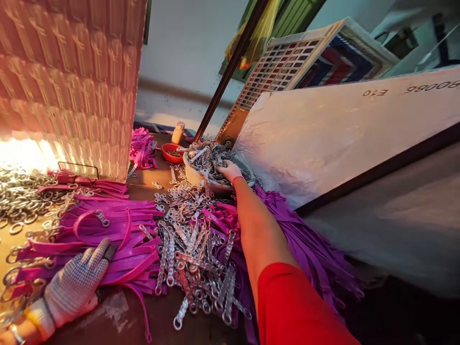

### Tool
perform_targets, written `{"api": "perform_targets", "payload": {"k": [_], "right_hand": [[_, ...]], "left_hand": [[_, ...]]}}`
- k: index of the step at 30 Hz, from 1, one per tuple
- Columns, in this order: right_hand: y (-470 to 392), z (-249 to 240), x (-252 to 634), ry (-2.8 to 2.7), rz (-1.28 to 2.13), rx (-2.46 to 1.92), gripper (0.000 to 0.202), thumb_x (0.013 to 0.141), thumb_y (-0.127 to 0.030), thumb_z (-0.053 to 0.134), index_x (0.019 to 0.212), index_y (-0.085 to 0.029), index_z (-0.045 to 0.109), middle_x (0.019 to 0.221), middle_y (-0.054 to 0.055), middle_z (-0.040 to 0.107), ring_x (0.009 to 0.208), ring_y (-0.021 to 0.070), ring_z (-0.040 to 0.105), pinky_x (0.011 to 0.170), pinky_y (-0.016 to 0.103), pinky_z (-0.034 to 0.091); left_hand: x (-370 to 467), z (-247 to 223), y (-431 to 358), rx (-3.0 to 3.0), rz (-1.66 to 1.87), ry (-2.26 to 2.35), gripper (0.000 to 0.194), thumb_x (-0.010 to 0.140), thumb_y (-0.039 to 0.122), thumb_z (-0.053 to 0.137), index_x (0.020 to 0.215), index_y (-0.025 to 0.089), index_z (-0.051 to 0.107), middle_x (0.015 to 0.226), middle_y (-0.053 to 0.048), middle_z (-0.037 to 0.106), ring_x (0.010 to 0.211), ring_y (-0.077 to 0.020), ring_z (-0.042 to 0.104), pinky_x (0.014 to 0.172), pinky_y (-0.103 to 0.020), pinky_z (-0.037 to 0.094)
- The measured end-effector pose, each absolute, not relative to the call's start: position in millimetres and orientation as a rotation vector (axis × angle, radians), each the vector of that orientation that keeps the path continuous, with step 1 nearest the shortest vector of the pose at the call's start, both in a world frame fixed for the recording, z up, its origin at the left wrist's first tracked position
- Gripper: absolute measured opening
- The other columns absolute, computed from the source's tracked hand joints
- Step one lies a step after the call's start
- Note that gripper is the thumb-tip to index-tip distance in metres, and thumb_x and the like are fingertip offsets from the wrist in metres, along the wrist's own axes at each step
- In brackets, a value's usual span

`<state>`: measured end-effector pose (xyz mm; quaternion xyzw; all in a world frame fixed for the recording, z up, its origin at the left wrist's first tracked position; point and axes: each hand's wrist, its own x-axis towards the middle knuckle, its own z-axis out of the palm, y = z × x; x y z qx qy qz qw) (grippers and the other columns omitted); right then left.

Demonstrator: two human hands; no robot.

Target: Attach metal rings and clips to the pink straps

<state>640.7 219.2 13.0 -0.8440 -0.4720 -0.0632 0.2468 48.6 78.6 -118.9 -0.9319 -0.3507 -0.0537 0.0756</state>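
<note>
My left hand (77, 282), in a white dotted glove with dark wrapping near the fingertips, lies palm down on a spread of magenta straps (143, 220). Its fingers are stretched out and close together. Across the table, my bare right hand (230, 170) reaches into a pale basin (192, 175) heaped with short silver chain pieces with ringed ends. Its fingers extend over the metal, tips partly lost among the pieces. More chain pieces (194, 261) lie in a loose heap between my hands. One ringed metal piece (102, 218) rests on top of the straps.
Metal rings (21, 196) are piled at left under bright light, beside a tall pinkish ribbed panel (68, 86). A small red bowl (168, 152) and a bottle (178, 133) stand behind. Purple straps (309, 244) hang at right below a large wrapped board (345, 129).
</note>
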Motion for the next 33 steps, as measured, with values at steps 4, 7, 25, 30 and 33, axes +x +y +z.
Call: {"api": "perform_targets", "payload": {"k": [4,7,25,30,33], "right_hand": [[209,35,641,-1.127,-0.283,-2.304,0.034,0.091,-0.023,0.047,0.113,-0.013,0.071,0.11,0.017,0.073,0.101,0.0239,0.065,0.09,0.036,0.049],[191,65,635,-1.093,-0.401,-2.251,0.041,0.093,-0.017,0.036,0.12,-0.011,0.067,0.116,0.019,0.07,0.107,0.0262,0.064,0.09,0.037,0.049],[-39,18,395,-2.088,-0.106,-2.158,0.046,0.082,-0.048,0.073,0.12,-0.024,0.066,0.126,0.013,0.066,0.117,0.0347,0.057,0.094,0.043,0.048],[2,28,323,-2.186,-0.067,-1.752,0.048,0.099,-0.047,0.052,0.134,-0.015,0.058,0.133,0.015,0.064,0.125,0.0278,0.057,0.107,0.037,0.042],[59,14,270,-2.311,0.108,-1.656,0.056,0.101,-0.052,0.046,0.143,-0.014,0.05,0.143,0.013,0.059,0.133,0.0228,0.053,0.112,0.031,0.036]], "left_hand": [[47,-122,82,-2.724,-0.285,-0.972,0.087,0.06,0.015,0.055,0.147,0.018,0.052,0.156,-0.013,0.046,0.138,-0.032,0.049,0.114,-0.041,0.043],[46,-121,86,-2.723,-0.33,-0.9,0.086,0.059,0.014,0.057,0.145,0.013,0.053,0.154,-0.017,0.047,0.136,-0.034,0.05,0.113,-0.042,0.045],[60,-67,70,-2.82,-0.118,-0.973,0.084,0.066,0.02,0.06,0.147,0.004,0.044,0.149,-0.024,0.043,0.124,-0.0363,0.052,0.1,-0.044,0.049],[63,-66,58,-2.839,-0.074,-1.111,0.083,0.065,0.02,0.064,0.145,0.005,0.044,0.148,-0.025,0.04,0.124,-0.0374,0.048,0.098,-0.048,0.049],[65,-70,51,-2.809,-0.144,-1.223,0.079,0.065,0.017,0.065,0.142,0.009,0.046,0.14,-0.022,0.047,0.115,-0.0345,0.052,0.09,-0.046,0.052]]}}
